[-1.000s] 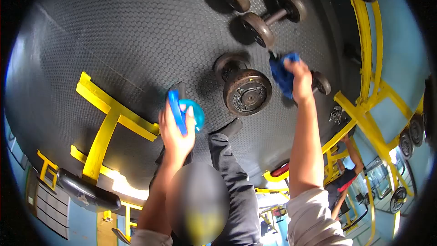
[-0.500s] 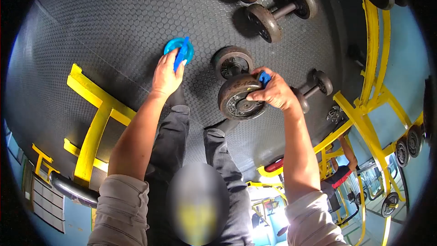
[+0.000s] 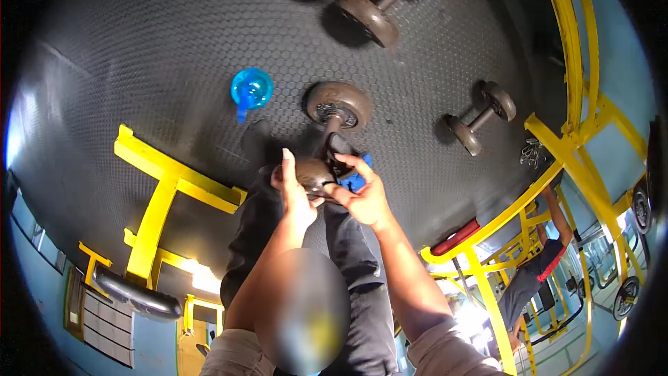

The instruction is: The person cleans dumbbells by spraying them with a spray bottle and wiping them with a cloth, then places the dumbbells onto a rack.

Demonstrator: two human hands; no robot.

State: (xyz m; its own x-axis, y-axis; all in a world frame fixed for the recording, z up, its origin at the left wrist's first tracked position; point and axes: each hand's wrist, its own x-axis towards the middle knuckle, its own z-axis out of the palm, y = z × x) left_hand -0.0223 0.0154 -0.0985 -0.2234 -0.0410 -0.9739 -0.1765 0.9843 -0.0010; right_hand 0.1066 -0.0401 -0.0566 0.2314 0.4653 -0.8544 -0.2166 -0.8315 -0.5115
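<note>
A dumbbell with worn dark round plates (image 3: 341, 103) stands in front of my feet, its far plate on the floor. My left hand (image 3: 298, 198) grips the near plate at its left side, thumb stretched upward. Against the right side of that same end, my right hand (image 3: 365, 198) has its fingers curled round a blue cloth (image 3: 355, 179). The cloth lies partly under the fingers. On the floor to the left stands a translucent blue spray bottle (image 3: 252, 89), seen from above, with neither hand on it.
Other dumbbells lie at the top (image 3: 379, 10) and to the right (image 3: 480, 118). A yellow frame (image 3: 174, 177) stands at left, and yellow machine rails (image 3: 557, 146) curve along the right. Another person (image 3: 532, 275) is among the machines at lower right.
My left hand has let go of the spray bottle and moved to the dumbbell's near plate. My right hand, with the blue cloth, has shifted left and closer to my body.
</note>
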